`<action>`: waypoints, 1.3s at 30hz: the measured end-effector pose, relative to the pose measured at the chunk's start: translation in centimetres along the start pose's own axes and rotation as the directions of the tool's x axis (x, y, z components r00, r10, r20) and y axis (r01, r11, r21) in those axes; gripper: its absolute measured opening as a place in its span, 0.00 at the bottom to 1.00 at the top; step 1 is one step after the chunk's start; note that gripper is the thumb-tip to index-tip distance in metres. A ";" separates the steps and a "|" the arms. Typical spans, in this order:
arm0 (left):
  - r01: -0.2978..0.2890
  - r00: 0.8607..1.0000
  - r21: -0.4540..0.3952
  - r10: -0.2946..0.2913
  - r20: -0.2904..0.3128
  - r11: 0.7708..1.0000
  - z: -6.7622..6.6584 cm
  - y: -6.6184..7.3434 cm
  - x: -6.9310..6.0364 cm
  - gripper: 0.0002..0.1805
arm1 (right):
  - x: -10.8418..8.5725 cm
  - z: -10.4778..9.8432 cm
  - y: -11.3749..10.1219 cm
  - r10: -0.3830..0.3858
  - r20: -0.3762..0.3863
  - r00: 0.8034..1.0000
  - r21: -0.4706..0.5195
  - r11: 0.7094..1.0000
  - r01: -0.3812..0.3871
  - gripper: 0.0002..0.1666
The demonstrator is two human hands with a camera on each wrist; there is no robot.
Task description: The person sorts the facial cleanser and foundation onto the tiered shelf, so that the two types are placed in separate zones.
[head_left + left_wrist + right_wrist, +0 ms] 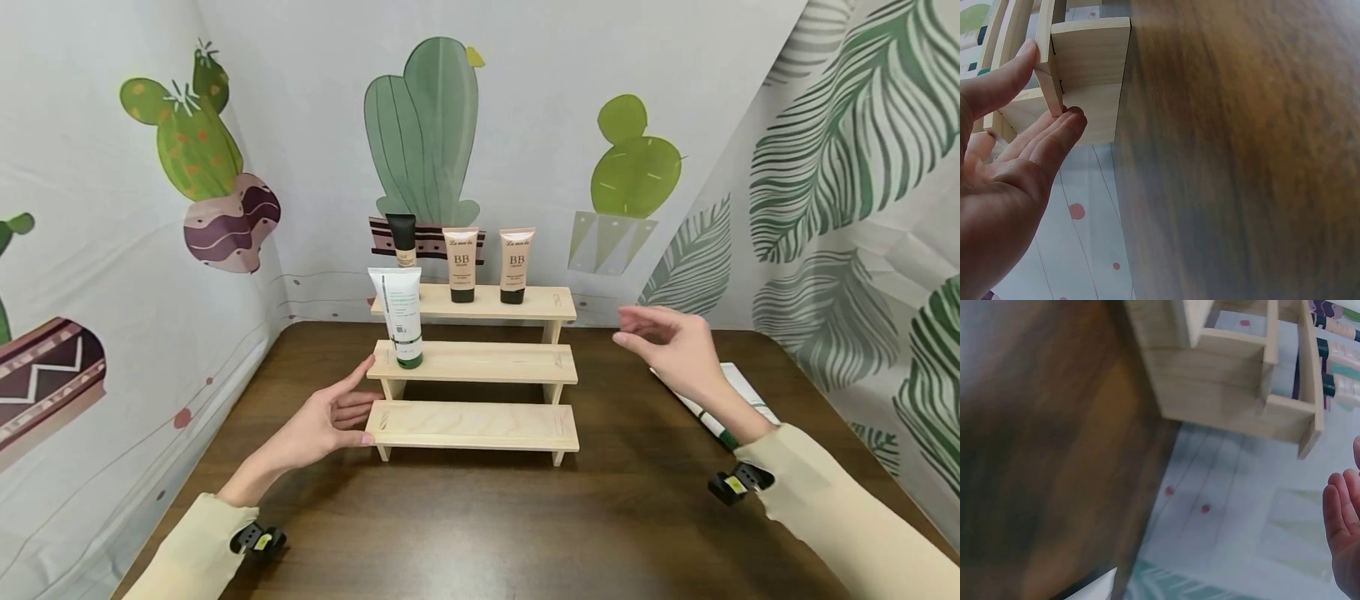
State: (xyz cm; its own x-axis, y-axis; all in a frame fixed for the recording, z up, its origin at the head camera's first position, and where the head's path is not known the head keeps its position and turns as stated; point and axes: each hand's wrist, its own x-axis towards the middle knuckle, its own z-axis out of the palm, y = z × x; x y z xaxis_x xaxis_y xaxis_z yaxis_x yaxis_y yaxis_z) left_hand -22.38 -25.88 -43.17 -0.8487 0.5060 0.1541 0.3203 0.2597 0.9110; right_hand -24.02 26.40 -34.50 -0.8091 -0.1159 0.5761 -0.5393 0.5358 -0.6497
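A three-step wooden display stand point(472, 425) stands on the table. My left hand point(318, 425) touches its left end, thumb at the lowest step's edge and fingers fairly straight along the side; the left wrist view shows these fingers point(1054, 134) against the wood. On the middle step's left stands a white squeeze tube point(402, 312) with a green cap down. Two beige BB cream tubes point(462, 267) point(516, 265) stand on the top step, beside a black-and-beige tube point(403, 237) partly hidden by the white one. My right hand point(678, 346) hovers right of the stand, fingers loosely bent, holding nothing.
White tubes with green markings point(746, 392) lie on the table at the right, partly hidden under my right forearm. The brown table point(480, 525) ends at a white cloth backdrop point(315, 150) printed with cacti and leaves.
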 end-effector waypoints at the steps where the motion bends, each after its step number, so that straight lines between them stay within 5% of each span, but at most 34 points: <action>1: 0.001 1.000 0.002 -0.001 0.000 1.000 0.0 0.0 0.0 0.64 | -0.5 -0.4 0.2 -0.002 0.002 1.000 -0.021 1.000 0.002 0.21; 12: 0.007 1.000 0.015 -0.007 0.000 1.000 0.0 0.3 0.2 0.64 | -5.6 -4.0 2.1 0.021 0.007 1.000 -0.106 0.994 -0.020 0.21; 21: 0.004 1.000 0.027 -0.004 -0.005 1.000 0.0 0.2 0.1 0.64 | -8.7 -6.3 4.5 0.056 0.082 0.995 -0.226 0.973 -0.036 0.23; 30: 0.011 1.000 0.027 -0.011 -0.001 1.000 0.1 0.0 0.0 0.64 | -10.4 -9.2 7.6 0.150 0.176 0.973 -0.314 0.945 -0.089 0.24; 39: -0.002 1.000 0.032 0.002 -0.003 0.999 0.0 0.0 0.0 0.64 | -10.5 -10.9 10.0 0.264 0.259 0.929 -0.397 0.906 -0.146 0.25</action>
State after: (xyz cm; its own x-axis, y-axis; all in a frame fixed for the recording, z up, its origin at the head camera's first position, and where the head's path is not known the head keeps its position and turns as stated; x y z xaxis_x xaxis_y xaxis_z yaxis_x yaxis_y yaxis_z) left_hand -22.31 -25.85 -43.16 -0.8493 0.5040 0.1570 0.3351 0.2848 0.8981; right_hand -18.38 42.11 -41.60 -0.9545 -0.1834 0.2353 -0.2777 0.8347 -0.4756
